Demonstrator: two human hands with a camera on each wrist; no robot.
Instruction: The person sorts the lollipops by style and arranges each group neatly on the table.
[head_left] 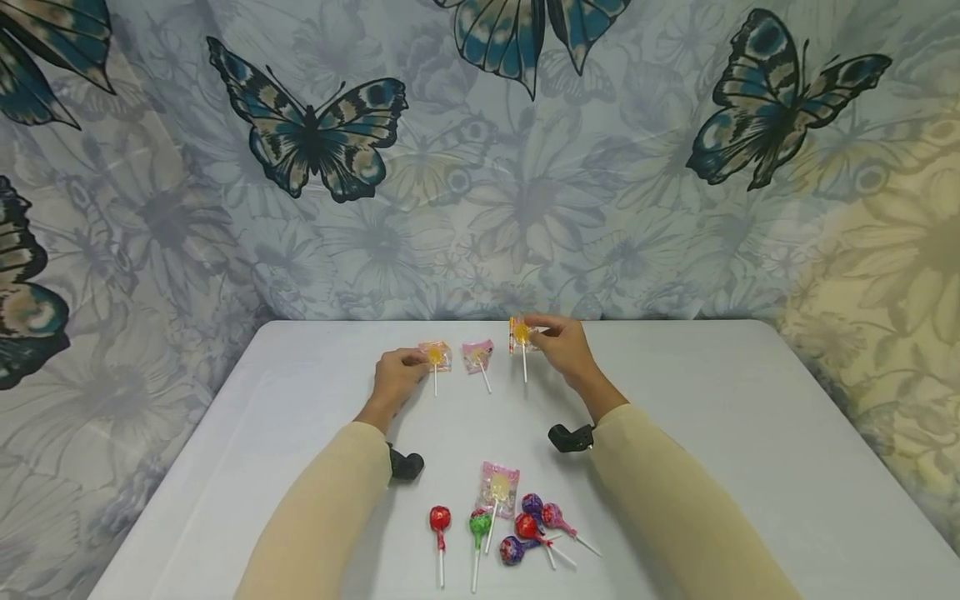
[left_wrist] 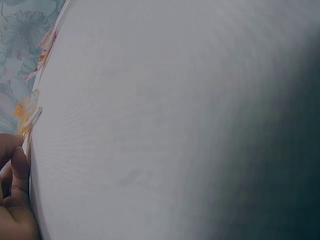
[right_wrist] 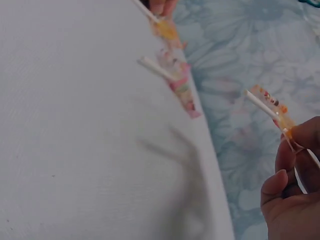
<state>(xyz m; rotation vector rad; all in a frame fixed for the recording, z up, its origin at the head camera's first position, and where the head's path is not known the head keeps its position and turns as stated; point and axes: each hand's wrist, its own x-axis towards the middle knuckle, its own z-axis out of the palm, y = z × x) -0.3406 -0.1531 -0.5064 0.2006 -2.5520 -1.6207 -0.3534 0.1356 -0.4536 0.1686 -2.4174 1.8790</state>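
Note:
At the table's far side, my left hand [head_left: 397, 375] pinches the wrapper edge of an orange lollipop [head_left: 437, 357], whose white stick points toward me. My right hand [head_left: 564, 348] grips a second orange lollipop [head_left: 521, 333] by the side of its clear wrapper. In the right wrist view that lollipop [right_wrist: 277, 112] is raised off the table, with its shadow on the white surface. Between the two hands lies a lollipop in a pink-patterned wrapper [head_left: 477, 357], touched by neither. The left wrist view catches only part of the left hand [left_wrist: 15, 185] and the wrapper at its fingertips.
Nearer me on the white table [head_left: 300, 433] lie a red lollipop [head_left: 440, 518], a green lollipop [head_left: 480, 523], a pale yellow one in a pink wrapper [head_left: 498, 487], and several round red, pink and purple lollipops [head_left: 527, 527] clustered together. A butterfly-patterned backdrop [head_left: 525, 208] stands behind the far edge.

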